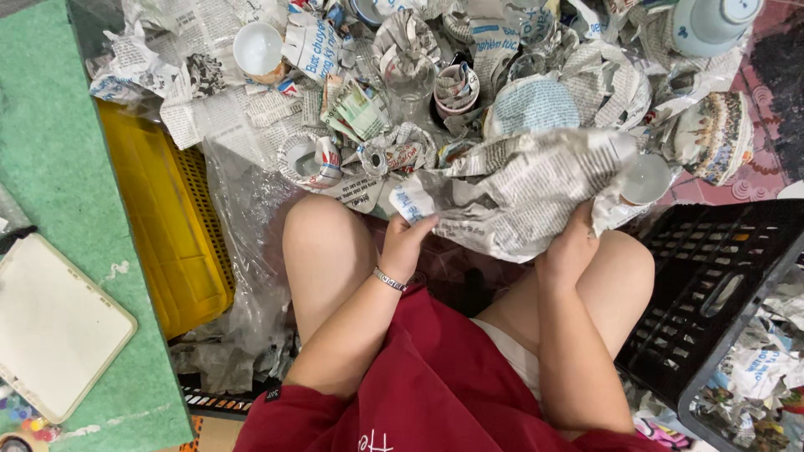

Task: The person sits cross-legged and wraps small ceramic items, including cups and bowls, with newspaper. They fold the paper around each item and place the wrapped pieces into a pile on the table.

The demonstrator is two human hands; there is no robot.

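seated person seen from above, red shirt point(435, 385), bare knees apart. green mat point(59, 167) runs down the left side, a white tablet-like board point(54, 326) lying on it near its lower left edge. yellow plastic crate point(163, 243) sits just beside the mat's right edge, clear plastic sheet point(247, 218) draped over its right part. black plastic crate point(712, 285) at right, touching the right knee, crumpled paper under its lower right corner.

floor ahead of the knees is covered by a heap of crumpled newspaper point(335, 100) with crockery mixed in: blue-white bowl point(712, 21) upside down at the top right corner, patterned bowl point(716, 138) on its side at the right edge of the heap, pale blue bowl point(532, 105) half wrapped in the middle, white cup point(258, 48) upright at upper left, small cup point(311, 159) partly wrapped near the left knee, clear glass point(409, 71) in paper at top centre.

big newspaper sheet point(519, 188) is bunched over the lap, between the knees and the heap. a white cup rim point(646, 178) pokes out of its right end, mostly wrapped.

left hand point(406, 243) fingers curled, pinching the sheet's lower left edge; silver bracelet point(389, 279) on the wrist. right hand point(574, 243) closed round the sheet's lower right part, just below the cup, fingers partly hidden in paper.
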